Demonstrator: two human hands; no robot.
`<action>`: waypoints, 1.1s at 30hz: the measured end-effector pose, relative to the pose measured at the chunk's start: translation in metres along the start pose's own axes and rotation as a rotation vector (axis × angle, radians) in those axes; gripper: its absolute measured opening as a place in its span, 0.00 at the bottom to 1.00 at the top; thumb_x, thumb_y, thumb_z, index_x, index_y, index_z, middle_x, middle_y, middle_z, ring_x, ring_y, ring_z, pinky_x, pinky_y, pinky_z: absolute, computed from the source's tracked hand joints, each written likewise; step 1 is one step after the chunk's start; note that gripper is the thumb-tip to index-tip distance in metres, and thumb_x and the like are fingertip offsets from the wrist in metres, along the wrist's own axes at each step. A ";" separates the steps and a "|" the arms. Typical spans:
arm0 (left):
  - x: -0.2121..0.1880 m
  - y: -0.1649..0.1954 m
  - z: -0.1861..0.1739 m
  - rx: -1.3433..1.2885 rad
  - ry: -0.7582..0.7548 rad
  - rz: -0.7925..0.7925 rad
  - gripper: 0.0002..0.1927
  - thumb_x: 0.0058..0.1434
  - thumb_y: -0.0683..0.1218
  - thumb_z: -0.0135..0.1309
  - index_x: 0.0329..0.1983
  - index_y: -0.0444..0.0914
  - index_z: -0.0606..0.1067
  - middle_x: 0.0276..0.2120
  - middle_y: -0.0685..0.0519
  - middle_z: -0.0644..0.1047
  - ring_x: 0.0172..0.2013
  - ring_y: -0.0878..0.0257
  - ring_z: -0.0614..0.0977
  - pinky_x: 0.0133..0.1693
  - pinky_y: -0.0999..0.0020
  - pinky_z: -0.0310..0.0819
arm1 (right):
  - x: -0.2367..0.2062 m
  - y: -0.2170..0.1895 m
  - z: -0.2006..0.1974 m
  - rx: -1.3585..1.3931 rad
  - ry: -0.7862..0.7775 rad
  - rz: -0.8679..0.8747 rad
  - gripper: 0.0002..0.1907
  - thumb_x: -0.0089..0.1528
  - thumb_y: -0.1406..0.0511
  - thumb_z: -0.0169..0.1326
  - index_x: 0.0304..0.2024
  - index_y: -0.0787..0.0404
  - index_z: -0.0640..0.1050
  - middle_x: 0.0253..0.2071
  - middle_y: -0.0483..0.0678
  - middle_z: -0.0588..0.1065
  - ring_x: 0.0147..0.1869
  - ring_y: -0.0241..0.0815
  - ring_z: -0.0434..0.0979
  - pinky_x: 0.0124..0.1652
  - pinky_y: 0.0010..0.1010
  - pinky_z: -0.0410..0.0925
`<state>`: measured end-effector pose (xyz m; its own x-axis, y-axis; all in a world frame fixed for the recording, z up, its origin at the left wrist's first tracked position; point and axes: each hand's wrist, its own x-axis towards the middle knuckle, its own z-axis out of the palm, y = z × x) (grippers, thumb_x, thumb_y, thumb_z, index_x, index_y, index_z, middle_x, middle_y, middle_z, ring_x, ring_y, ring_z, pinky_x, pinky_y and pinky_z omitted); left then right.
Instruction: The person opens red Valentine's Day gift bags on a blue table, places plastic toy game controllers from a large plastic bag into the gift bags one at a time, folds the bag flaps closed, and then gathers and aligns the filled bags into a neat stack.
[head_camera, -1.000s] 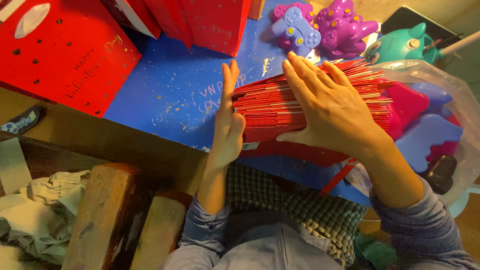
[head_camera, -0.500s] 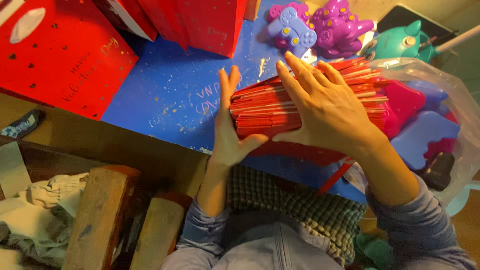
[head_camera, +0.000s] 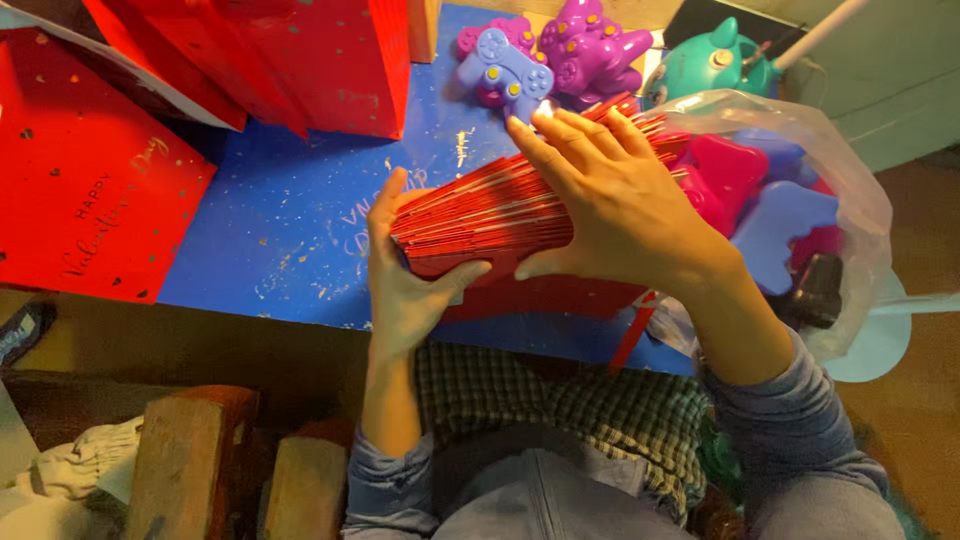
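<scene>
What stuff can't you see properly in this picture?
Head view only:
- Red paper stack: its top is covered by the right hand, its near end by the left hand.
- Toys in the clear bag: blurred by plastic.
- Red gift bags: cut off by the top edge.

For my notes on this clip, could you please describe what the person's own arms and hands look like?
Both hands are bare: the left hand and the right hand wear no gloves, rings or watch that show. Each forearm is uncovered, with a grey-blue long sleeve pushed up towards the elbow.
</scene>
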<state>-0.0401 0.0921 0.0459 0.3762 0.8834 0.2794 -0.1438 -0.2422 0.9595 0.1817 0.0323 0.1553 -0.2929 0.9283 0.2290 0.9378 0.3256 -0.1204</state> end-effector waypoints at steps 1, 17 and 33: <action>0.001 0.013 -0.001 0.113 -0.005 0.056 0.60 0.48 0.49 0.77 0.77 0.38 0.52 0.63 0.45 0.71 0.59 0.56 0.79 0.61 0.56 0.79 | -0.003 0.002 0.000 -0.035 -0.008 0.022 0.61 0.44 0.40 0.67 0.70 0.66 0.63 0.67 0.60 0.66 0.72 0.59 0.64 0.69 0.54 0.52; 0.061 0.067 0.081 1.068 -0.617 0.427 0.73 0.33 0.75 0.69 0.71 0.27 0.55 0.48 0.38 0.76 0.49 0.45 0.78 0.49 0.48 0.70 | -0.110 0.068 0.019 1.113 0.557 0.353 0.47 0.69 0.40 0.46 0.77 0.64 0.54 0.79 0.59 0.56 0.85 0.52 0.52 0.80 0.45 0.45; 0.057 0.064 0.079 1.115 -0.611 0.449 0.57 0.36 0.64 0.74 0.64 0.31 0.66 0.44 0.44 0.77 0.44 0.48 0.79 0.40 0.51 0.71 | -0.089 0.047 0.088 1.509 0.705 0.382 0.59 0.64 0.29 0.24 0.80 0.68 0.44 0.84 0.60 0.43 0.88 0.50 0.37 0.81 0.41 0.34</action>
<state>0.0444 0.0955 0.1263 0.8797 0.3945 0.2656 0.3440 -0.9134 0.2174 0.2354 -0.0194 0.0445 0.4113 0.8697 0.2727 -0.1864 0.3732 -0.9088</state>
